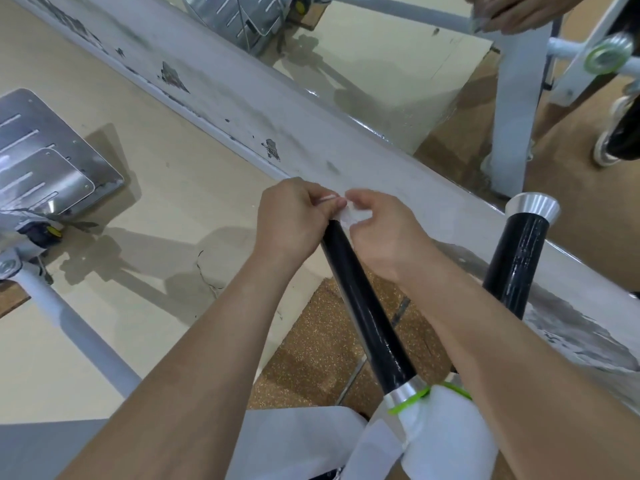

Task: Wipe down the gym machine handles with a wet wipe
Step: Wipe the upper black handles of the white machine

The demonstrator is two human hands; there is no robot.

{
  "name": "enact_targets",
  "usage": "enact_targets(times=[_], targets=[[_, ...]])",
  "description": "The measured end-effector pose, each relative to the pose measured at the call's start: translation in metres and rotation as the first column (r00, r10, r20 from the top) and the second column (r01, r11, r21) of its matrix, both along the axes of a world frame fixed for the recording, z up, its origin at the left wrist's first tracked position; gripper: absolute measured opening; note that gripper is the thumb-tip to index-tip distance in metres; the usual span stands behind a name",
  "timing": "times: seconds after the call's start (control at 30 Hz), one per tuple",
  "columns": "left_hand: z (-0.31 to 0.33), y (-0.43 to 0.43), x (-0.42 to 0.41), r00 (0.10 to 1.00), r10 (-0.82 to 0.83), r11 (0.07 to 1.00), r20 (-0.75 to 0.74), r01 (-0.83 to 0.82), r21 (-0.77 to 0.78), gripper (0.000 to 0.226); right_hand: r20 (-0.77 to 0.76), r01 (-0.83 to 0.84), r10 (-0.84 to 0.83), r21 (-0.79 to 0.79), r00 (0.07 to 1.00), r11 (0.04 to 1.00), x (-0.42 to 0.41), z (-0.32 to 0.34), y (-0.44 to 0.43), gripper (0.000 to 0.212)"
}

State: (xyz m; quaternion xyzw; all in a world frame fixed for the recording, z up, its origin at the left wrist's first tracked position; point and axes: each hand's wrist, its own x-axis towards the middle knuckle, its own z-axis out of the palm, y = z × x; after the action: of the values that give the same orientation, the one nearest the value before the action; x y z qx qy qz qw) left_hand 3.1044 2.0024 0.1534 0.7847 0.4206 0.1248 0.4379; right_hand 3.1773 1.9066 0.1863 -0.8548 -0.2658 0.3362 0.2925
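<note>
Above beige floor, left hand and right hand pinch crumpled white wipe atop glossy black handle

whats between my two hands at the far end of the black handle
The crumpled white wet wipe, pinched by the left hand and the right hand over the tip of the black handle. The head view shows it.

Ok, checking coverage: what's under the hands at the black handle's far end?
A crumpled white wipe shows between the left hand and right hand, both pinching it. The tip of the handle is covered, so its cap cannot be seen.
</note>
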Motion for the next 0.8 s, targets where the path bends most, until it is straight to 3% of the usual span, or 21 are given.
enact_targets(times=[0.13, 0.17, 0.3, 0.37, 0.47, 0.53, 0.63, 0.8], targets=[[0.006, 0.000, -0.011, 0.927, -0.349, 0.929, -0.140, 0.362, 0.083, 0.017, 0.048, 0.069, -0.070, 0.020, 0.996, 0.997, 0.005, 0.002, 0.010, 0.038], [0.005, 0.000, -0.014, 0.929, -0.343, 0.931, -0.136, 0.356, 0.085, 0.015, 0.035, 0.069, -0.069, -0.001, 0.997, 0.998, 0.006, 0.000, 0.013, 0.031], [0.001, 0.005, -0.003, 0.999, -0.027, 0.998, -0.044, 0.029, 0.051, 0.012, -0.005, 0.165, -0.165, 0.014, 0.986, 0.986, 0.014, -0.007, 0.028, 0.015], [0.002, 0.006, 0.001, 0.997, -0.059, 0.996, -0.047, 0.061, 0.063, 0.014, -0.054, 0.177, -0.176, 0.011, 0.983, 0.984, 0.017, -0.006, 0.032, 0.007], [0.005, 0.005, -0.011, 0.990, -0.143, 0.989, -0.022, 0.143, 0.025, 0.031, -0.104, 0.186, -0.185, 0.005, 0.977, 0.982, 0.019, -0.006, 0.031, 0.016], [0.003, 0.002, -0.024, 0.996, -0.043, 0.995, 0.082, 0.050, -0.090, 0.034, -0.018, 0.196, -0.196, 0.009, 0.980, 0.980, 0.016, -0.015, 0.031, 0.013], [-0.003, -0.003, -0.038, 0.988, 0.128, 0.976, 0.092, -0.109, -0.187, 0.027, 0.064, 0.218, -0.218, -0.003, 0.974, 0.976, 0.017, -0.030, 0.039, 0.016], [-0.002, -0.008, -0.047, 0.934, 0.310, 0.897, 0.180, -0.224, -0.381, 0.037, -0.090, 0.274, -0.268, 0.067, 0.959, 0.959, 0.026, -0.020, 0.036, 0.023]])
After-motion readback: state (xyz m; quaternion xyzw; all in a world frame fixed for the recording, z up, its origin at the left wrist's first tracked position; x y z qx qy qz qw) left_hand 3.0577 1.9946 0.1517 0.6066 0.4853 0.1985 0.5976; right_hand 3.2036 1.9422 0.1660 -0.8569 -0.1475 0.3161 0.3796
